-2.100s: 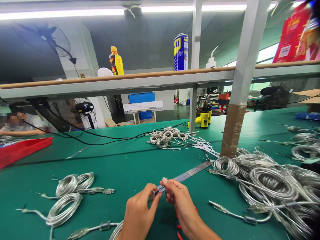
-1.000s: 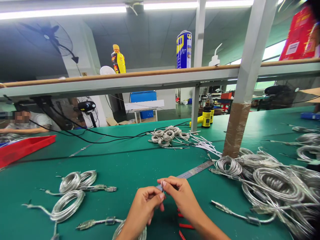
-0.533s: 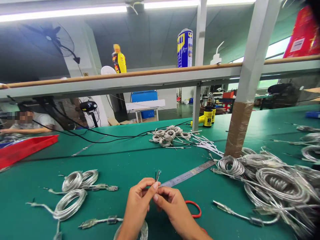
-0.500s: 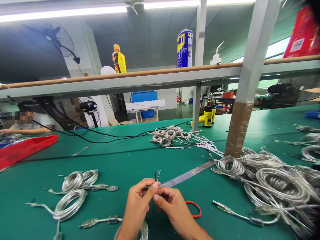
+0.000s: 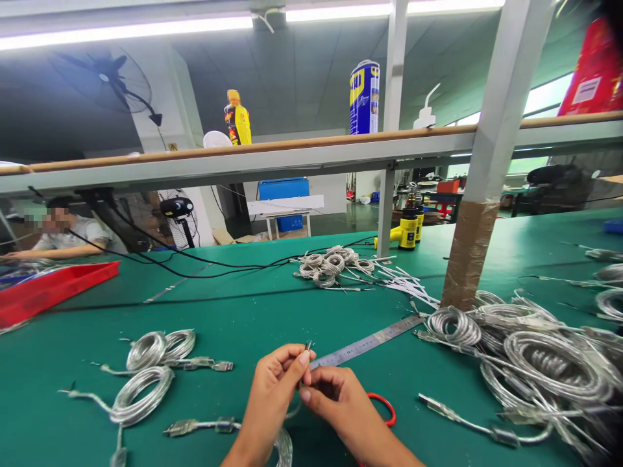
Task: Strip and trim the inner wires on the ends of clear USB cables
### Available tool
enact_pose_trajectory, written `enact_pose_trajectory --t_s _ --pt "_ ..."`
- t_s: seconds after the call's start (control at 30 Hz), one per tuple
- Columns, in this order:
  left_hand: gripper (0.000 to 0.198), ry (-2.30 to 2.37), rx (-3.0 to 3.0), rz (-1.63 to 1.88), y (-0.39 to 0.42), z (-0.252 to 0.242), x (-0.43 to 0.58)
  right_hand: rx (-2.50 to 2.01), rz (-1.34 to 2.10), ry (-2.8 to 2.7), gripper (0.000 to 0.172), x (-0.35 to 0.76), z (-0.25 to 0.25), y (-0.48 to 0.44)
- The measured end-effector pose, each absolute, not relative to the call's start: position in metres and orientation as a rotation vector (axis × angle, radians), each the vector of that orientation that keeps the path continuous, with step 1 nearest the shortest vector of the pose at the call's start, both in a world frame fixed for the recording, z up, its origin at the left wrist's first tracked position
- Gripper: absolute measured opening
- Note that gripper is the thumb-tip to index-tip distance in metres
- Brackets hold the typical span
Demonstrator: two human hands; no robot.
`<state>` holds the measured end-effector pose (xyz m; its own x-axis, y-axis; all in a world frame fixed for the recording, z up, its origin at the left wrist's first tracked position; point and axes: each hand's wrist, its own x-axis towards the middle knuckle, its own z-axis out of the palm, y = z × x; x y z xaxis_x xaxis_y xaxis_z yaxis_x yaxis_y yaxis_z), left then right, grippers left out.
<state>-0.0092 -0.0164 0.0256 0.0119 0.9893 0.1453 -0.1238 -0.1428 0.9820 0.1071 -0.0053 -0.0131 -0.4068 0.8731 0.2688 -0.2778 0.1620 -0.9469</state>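
Observation:
My left hand (image 5: 277, 383) pinches the stripped end of a USB cable; the thin wire tips (image 5: 309, 346) poke up past its thumb and forefinger. Close against it, my right hand (image 5: 335, 395) has thumb and bent fingers closed at the lower part of the same end. The cable's clear coil (image 5: 283, 447) is partly covered by the left wrist, and its USB plug (image 5: 181, 428) lies to the left. Behind the hands, a steel ruler (image 5: 370, 342) lies slanted on the green mat. A red handle loop (image 5: 389, 410) shows beside the right wrist; the rest is hidden.
Coiled cables (image 5: 141, 395) lie at left, and a large cable pile (image 5: 549, 363) at right by the taped post (image 5: 470, 253). Farther back are smaller coils (image 5: 333, 263), white strips (image 5: 409, 285) and a yellow heat gun (image 5: 406, 232). A person (image 5: 73, 233) sits beyond the red tray (image 5: 58, 288).
The fingers of my left hand have moved up over the wires, so only short tips show now. My right hand stays close below. The view has shifted slightly.

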Motion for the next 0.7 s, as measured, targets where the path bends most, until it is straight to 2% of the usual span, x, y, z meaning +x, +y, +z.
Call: enact_pose_trajectory --t_s 0.3,0.53,0.7 --pt "0.025 1.04 1.312 1.321 -0.019 0.025 -0.003 -0.731 1.118 -1.444 0.026 0.12 0.017 0.0" --pt "0.026 1.042 1.386 1.282 -0.018 0.018 -0.004 -0.792 1.059 -1.439 0.018 0.124 0.02 0.0" --pt "0.026 1.051 1.381 1.27 -0.016 0.017 -0.003 -0.884 0.751 -1.568 0.015 0.126 0.024 -0.005"
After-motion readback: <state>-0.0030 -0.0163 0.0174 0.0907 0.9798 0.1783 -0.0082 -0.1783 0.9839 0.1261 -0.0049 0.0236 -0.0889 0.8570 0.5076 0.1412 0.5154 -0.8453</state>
